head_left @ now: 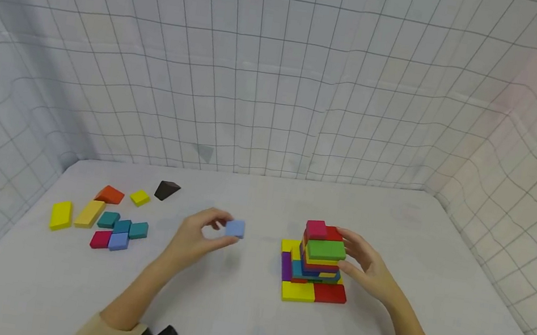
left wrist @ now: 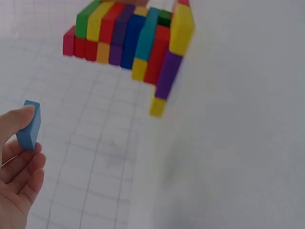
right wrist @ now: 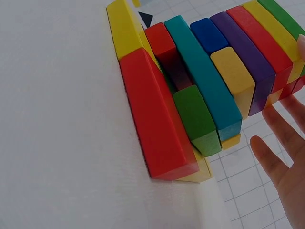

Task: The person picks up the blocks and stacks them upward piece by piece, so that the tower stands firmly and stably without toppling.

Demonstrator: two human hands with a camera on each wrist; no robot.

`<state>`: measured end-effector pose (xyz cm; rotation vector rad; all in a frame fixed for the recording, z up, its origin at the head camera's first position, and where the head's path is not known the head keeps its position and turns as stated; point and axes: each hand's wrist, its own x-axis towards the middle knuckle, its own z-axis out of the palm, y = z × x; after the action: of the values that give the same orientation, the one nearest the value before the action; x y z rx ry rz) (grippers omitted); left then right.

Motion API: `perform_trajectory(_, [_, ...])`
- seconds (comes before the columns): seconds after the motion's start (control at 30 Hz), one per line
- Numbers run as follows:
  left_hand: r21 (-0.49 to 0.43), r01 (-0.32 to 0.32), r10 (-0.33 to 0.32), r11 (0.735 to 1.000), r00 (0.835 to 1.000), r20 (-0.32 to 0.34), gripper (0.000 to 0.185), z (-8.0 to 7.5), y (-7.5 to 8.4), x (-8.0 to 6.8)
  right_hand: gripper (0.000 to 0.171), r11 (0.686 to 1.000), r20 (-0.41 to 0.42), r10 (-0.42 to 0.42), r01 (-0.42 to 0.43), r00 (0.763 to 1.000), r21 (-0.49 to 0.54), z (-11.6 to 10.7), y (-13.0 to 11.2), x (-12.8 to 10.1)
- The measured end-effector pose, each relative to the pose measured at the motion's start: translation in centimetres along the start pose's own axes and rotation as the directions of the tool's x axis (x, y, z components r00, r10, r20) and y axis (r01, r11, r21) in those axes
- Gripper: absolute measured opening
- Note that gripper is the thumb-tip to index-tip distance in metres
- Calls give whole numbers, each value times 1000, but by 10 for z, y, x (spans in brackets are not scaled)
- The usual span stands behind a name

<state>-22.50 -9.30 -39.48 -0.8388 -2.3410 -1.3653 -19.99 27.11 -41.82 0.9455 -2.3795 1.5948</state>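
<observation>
My left hand (head_left: 192, 241) pinches a light blue block (head_left: 235, 228) between thumb and fingers, above the table and left of the stack. The left wrist view shows the thumb on one face of this blue block (left wrist: 31, 125). A stepped stack of coloured blocks stands on the table, with a green block (head_left: 326, 250) near its top and a pink block (head_left: 316, 230) uppermost. At the stack's upper right side, my right hand (head_left: 371, 270) has its fingers spread and fairly straight. Its thumb reaches the green and yellow layers; firm contact is hard to tell.
Loose blocks lie at the left of the white table (head_left: 246, 324): yellow (head_left: 61, 215), pale yellow (head_left: 89, 214), orange (head_left: 110, 194), teal (head_left: 138, 230), pink (head_left: 101, 239), blue (head_left: 118, 241) and a dark wedge (head_left: 166, 190). Behind hangs a white gridded sheet (head_left: 271, 76).
</observation>
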Motion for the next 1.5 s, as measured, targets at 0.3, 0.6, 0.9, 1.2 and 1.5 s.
perform_trajectory(0.3, [-134,-114,102,984,991,-92,31,79,53,60,59,999,21,46,-47,999,21,0,2,1])
perform_trajectory(0.6, [-139,-87,86,986,996,-12,29,118,74,71,62,999,33,37,-38,999,35,0,1,3])
perform_trajectory(0.9, [-120,-42,46,992,998,34,32,129,75,70,69,995,10,81,-82,997,48,-1,-1,2])
perform_trajectory(1.2, [-156,-52,58,986,998,37,34,136,72,70,69,996,21,85,-86,996,37,-3,-1,-1])
perform_trajectory(1.5, [-171,12,-3,985,999,51,35,139,71,69,70,995,8,89,-90,996,48,-4,-1,-1])
